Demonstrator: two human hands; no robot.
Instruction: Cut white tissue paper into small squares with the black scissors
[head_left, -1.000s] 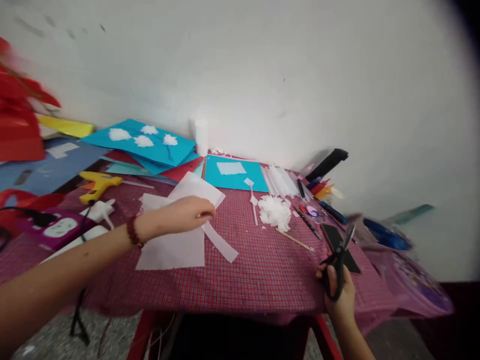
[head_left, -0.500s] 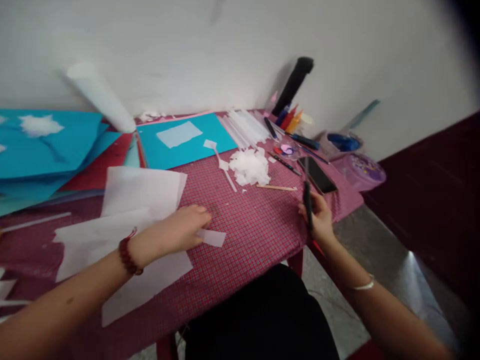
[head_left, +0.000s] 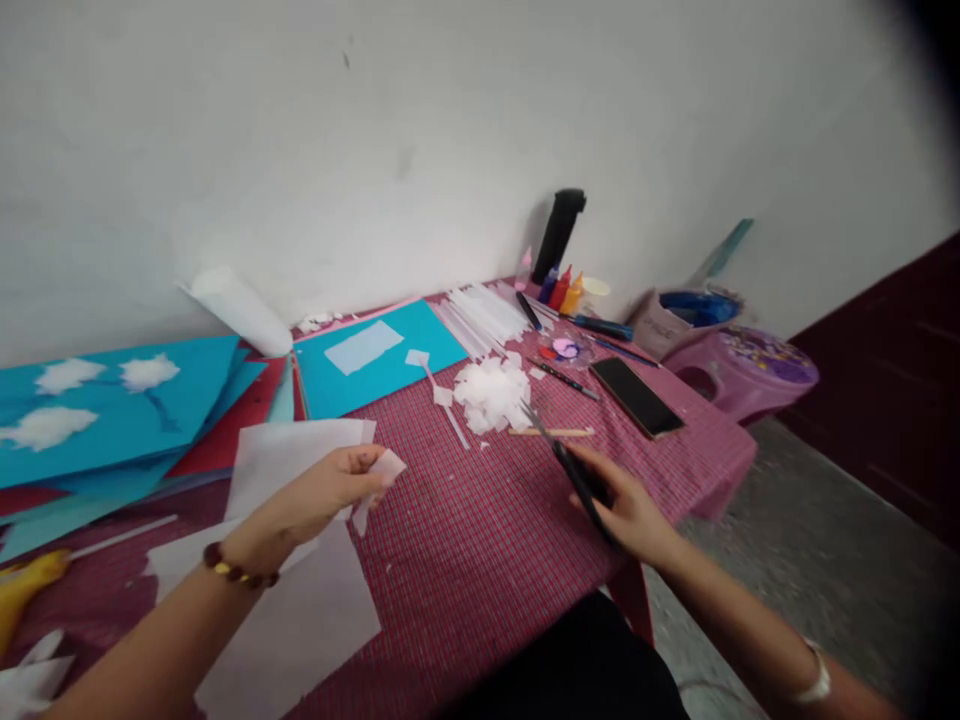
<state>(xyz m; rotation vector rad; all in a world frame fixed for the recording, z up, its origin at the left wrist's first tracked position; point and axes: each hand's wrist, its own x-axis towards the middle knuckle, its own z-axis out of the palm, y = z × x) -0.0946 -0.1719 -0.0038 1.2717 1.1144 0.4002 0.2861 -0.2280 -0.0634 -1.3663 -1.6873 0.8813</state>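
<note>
My left hand (head_left: 337,492) pinches a small strip of white paper (head_left: 388,467), held just above the larger white sheets (head_left: 300,610) on the table. In my right hand (head_left: 626,505) is a pair of black-handled scissors (head_left: 564,452), blades pointing away toward a heap of small white paper pieces (head_left: 493,391). Scissors and strip are apart. Beyond the scissors lies a thin wooden stick (head_left: 551,432). Two small paper squares, one of them a white square (head_left: 443,396), sit on a narrow white stick left of the heap.
Blue sheets with white tufts (head_left: 172,400) lie at left, a blue sheet (head_left: 330,395) at the back. White sticks (head_left: 487,318), paint bottles (head_left: 561,290), a phone (head_left: 637,396) and a brush (head_left: 566,380) lie farther right. A purple stool (head_left: 739,375) stands beyond the table's right end.
My left hand has lifted the paper strip and turned it up. My right hand has brought the scissors leftward, nearer the paper heap. The view has tilted upward.
</note>
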